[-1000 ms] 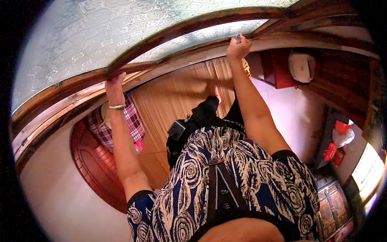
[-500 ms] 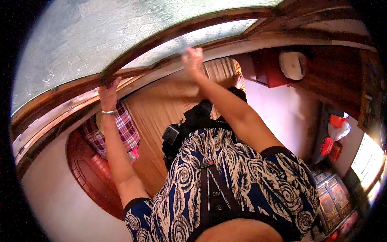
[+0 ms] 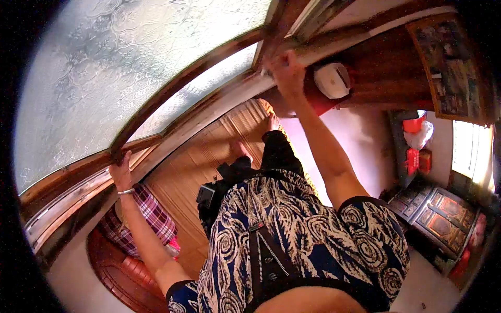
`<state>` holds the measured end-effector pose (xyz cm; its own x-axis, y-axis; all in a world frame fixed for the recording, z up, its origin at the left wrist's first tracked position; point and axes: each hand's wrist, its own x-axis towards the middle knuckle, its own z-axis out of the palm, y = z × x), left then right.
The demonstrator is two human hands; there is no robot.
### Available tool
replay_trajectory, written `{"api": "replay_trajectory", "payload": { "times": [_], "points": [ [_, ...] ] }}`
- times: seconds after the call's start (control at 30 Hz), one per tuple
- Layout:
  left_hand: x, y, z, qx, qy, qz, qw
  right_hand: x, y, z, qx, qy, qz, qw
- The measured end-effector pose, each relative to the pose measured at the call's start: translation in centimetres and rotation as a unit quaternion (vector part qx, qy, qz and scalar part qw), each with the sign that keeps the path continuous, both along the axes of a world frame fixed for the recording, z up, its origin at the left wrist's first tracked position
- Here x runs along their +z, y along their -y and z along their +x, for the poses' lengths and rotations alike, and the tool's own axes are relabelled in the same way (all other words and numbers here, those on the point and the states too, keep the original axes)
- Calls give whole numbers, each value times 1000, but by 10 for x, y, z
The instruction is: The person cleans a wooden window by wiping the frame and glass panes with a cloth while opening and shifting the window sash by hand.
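Textured glass panes (image 3: 141, 68) in a brown wooden window frame (image 3: 209, 58) fill the upper left. My left hand (image 3: 121, 173), with a bracelet on its wrist, grips the lower left corner of the frame, fingers curled over the wood. At the right end of the same frame, my right hand (image 3: 289, 75) is raised with its fingers closed, near the upright post. A small pale, blurred thing shows at its fingertips, too smeared to name. Below the frame runs a pale sill (image 3: 209, 125).
I stand barefoot on a bed with a brown striped mat (image 3: 182, 169). A plaid pillow (image 3: 151, 214) lies by the reddish headboard (image 3: 112, 263). A white rounded item (image 3: 332, 81) sits beyond the bed. A carved cabinet (image 3: 446, 216) and red bags (image 3: 413, 125) are at the right.
My right hand has moved right along the frame to its right end. The view has turned rightward. My left hand still grips the frame's left corner.
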<state>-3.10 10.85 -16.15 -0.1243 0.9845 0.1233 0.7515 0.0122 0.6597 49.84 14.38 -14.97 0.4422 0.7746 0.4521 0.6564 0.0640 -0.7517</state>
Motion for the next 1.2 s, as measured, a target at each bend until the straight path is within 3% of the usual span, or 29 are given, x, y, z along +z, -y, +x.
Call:
{"api": "replay_trajectory", "payload": {
  "times": [0.1, 0.2, 0.27, 0.33, 0.4, 0.47, 0.5, 0.53, 0.6, 0.67, 0.7, 0.8, 0.83, 0.97, 1.0, 1.07, 1.13, 1.2],
  "points": [
    [-12, 5, -19, -24, 55, 36, 998, 72, -15, -13, -35, -4, 5, 999],
    [-3, 2, -9, 4, 78, 18, 997, 100, -29, -20, 1, -32, 46, 998],
    [2, 3, -5, -3, 52, 32, 998, 108, -27, -23, -4, 121, 75, 990],
    [-7, 3, -13, 1, 40, 42, 998, 118, -25, -26, -7, 167, 46, 985],
    [-15, -14, -16, 24, 151, -23, 988, 104, -38, -16, -11, 203, 7, 979],
    [-18, -13, -20, 13, 163, -14, 986, 93, -49, -9, -50, 220, 3, 974],
    [-8, -11, -10, 1, 110, -6, 994, 101, -49, -11, -47, 221, 5, 974],
    [-2, -9, -5, -12, 55, -1, 998, 109, -46, -13, -31, 182, 15, 983],
    [-1, -12, 3, 6, 107, 16, 994, 113, -45, -13, -13, 141, 22, 990],
    [12, -10, 21, 25, 50, 7, 998, 115, -47, -9, 29, 23, 109, 993],
    [13, -9, 21, -11, 85, 41, 995, 118, -51, -10, -41, 159, 114, 980],
    [17, -13, 36, 22, 30, -17, 999, 123, -48, 3, -54, 68, 18, 996],
    [20, -12, 50, 21, 63, 14, 998, 117, -50, 13, 21, 18, 76, 997],
    [11, -16, 65, -43, 35, 88, 995, 112, -56, 47, -18, 94, 50, 994],
    [10, -17, 70, -58, 42, 104, 992, 105, -60, 59, -28, 119, 101, 987],
    [12, -20, 84, -29, 84, 30, 996, 102, -62, 79, -41, 145, 152, 977],
    [28, -17, 111, -32, 83, 39, 995, 106, -61, 94, -47, 40, -22, 998],
    [41, -16, 133, -34, 78, 53, 995, 110, -59, 105, -81, 113, -7, 990]
  ]
}}
